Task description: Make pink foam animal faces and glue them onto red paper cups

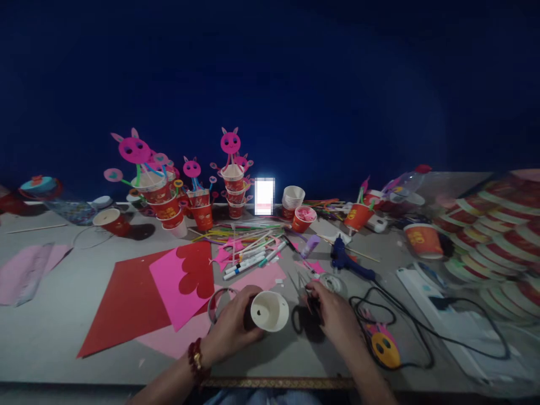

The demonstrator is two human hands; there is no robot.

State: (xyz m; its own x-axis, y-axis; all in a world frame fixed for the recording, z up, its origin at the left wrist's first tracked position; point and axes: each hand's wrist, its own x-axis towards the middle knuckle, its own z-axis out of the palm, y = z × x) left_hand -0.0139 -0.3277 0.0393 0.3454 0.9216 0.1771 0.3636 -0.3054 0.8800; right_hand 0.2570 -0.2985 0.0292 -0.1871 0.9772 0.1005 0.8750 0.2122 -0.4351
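Observation:
In my left hand (238,320) is a paper cup (270,312), tilted so that its white inside faces me. A small dark hole shows in its inner wall, and a second mark sits near the rim. My right hand (331,306) is closed around the dark handles of a pair of scissors (301,284), whose blades point away from me. The scissors are just right of the cup, apart from it. A roll of clear tape (332,283) lies beyond my right fingers. Behind my left hand is a grey ring-shaped roll (216,304), partly hidden.
Red card (122,306) and pink card (169,292) lie left. Markers (244,264) and sticks lie ahead. A blue glue gun (343,259) trails its black cord at right, near a yellow paper face (385,349). Decorated cups (169,211) and bagged stacked cups (498,236) stand around.

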